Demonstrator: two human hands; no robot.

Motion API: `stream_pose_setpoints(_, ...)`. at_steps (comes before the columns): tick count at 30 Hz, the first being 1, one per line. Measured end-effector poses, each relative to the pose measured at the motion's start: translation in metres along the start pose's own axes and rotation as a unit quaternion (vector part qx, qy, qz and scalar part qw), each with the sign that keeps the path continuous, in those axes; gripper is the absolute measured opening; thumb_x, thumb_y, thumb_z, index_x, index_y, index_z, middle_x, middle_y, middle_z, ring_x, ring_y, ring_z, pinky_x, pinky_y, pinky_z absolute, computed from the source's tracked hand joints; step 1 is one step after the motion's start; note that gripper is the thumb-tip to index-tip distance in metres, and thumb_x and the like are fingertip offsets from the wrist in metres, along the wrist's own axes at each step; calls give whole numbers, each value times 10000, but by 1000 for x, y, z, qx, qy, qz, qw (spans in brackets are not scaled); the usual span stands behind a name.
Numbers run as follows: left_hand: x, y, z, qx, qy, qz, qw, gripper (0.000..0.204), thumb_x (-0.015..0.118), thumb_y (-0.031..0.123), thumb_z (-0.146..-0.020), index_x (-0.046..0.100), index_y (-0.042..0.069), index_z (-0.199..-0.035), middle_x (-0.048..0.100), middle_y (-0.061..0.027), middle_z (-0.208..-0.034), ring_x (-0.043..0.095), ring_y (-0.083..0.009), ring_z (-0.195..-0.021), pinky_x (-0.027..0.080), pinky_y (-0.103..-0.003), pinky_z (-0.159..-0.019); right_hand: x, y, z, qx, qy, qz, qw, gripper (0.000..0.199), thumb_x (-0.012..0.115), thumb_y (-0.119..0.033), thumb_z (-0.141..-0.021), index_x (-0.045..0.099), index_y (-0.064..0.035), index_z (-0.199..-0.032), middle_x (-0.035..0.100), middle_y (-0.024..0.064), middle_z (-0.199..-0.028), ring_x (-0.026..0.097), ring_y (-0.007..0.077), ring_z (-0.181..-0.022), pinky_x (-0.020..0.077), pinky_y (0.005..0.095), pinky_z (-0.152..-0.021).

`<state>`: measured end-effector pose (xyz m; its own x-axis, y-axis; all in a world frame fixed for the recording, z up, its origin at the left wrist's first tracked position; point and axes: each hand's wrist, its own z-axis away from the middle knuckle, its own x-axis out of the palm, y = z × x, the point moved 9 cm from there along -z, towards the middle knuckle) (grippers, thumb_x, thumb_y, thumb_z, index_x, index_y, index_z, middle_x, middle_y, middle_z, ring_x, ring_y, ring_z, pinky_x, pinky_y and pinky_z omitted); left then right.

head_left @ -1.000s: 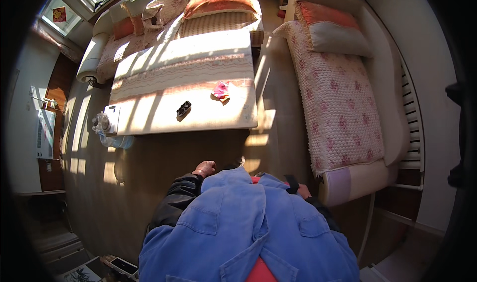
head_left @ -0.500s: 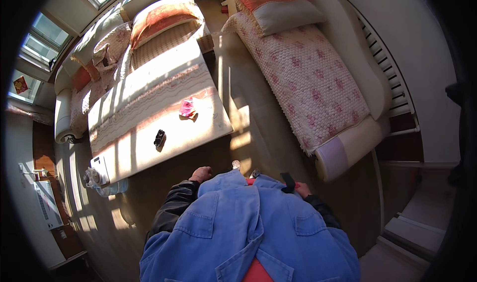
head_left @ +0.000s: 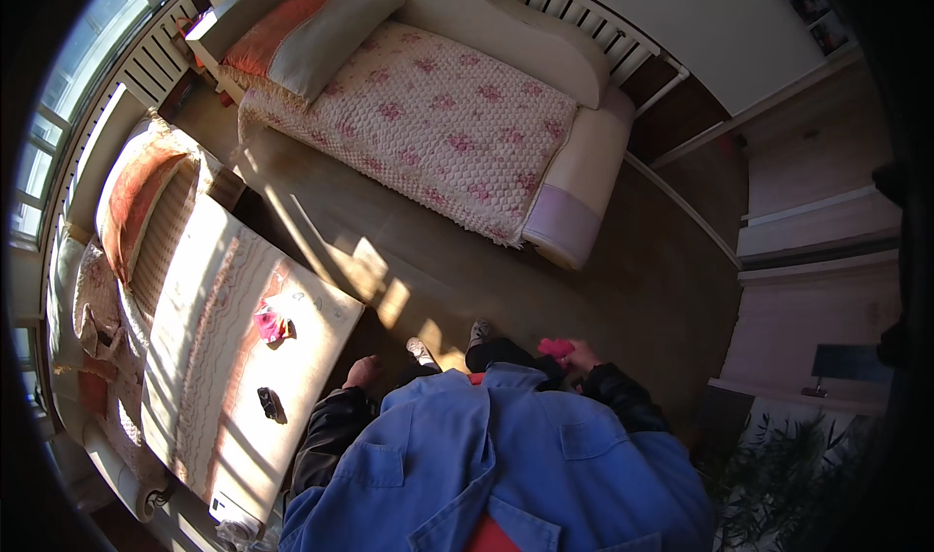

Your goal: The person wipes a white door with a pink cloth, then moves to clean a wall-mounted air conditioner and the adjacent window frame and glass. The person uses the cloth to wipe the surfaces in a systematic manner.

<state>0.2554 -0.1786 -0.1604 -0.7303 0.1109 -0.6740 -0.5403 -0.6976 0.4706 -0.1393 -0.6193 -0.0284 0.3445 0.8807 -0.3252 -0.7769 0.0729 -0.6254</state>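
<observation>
Roughly sideways, pink item (head_left: pixel 556 347), leftward from right hand (head_left: pixel 584 357)

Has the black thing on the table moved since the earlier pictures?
No. The black thing lies in the same spot on the table; only the view turned.

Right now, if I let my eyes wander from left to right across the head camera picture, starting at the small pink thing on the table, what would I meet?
Pink item on the table, left hand, left shoe, right shoe, bright pink object held in the right hand, dark leaves at the lower right.
</observation>
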Motion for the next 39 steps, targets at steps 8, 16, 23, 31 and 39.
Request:
stream_pose_setpoints(8,-3,78,-70,219,-46,-267,937,210,641,291,-884,747,111,-869,723,-137,-908,734,-311,-860,603,-430,-694,-31,130,9,95,13,-154,984,542,742,-63,-720,665,-40,-1256,737,65,-1094,700,182,-954,575,379,-849)
stream_pose_setpoints(16,-32,235,-156,226,-82,-295,925,156,665,243,-881,755,118,-906,758,-119,-911,748,-312,-795,612,-438,-738,-115,196,17,24,105,-249,963,565,726,-42,-744,638,-17,-1302,716,72,-1164,675,186,-1049,550,353,-929)
stream_pose_setpoints(23,-75,355,-218,150,-60,-83,983,227,661,184,-875,730,77,-1063,750,-187,-977,728,-374,-934,584,-461,-841,-123,273,32,12,148,-353,924,550,717,24,-768,634,2,-1311,719,95,-1194,686,239,-1063,557,390,-926)
stream_pose_setpoints(31,-77,316,-215,134,-74,-93,984,168,649,178,-870,732,80,-979,752,-177,-996,729,-363,-942,589,-453,-837,-94,264,22,61,83,-319,942,449,831,-158,-719,732,-43,-1141,759,52,-996,712,218,-889,567,388,-789)
stream_pose_setpoints(39,-36,202,-212,184,-87,-276,939,196,634,246,-876,721,70,-883,735,-168,-871,739,-367,-836,610,-459,-720,-144,177,-6,16,112,-213,970,436,753,-76,-739,698,-13,-1167,740,53,-1055,687,172,-964,561,357,-863)
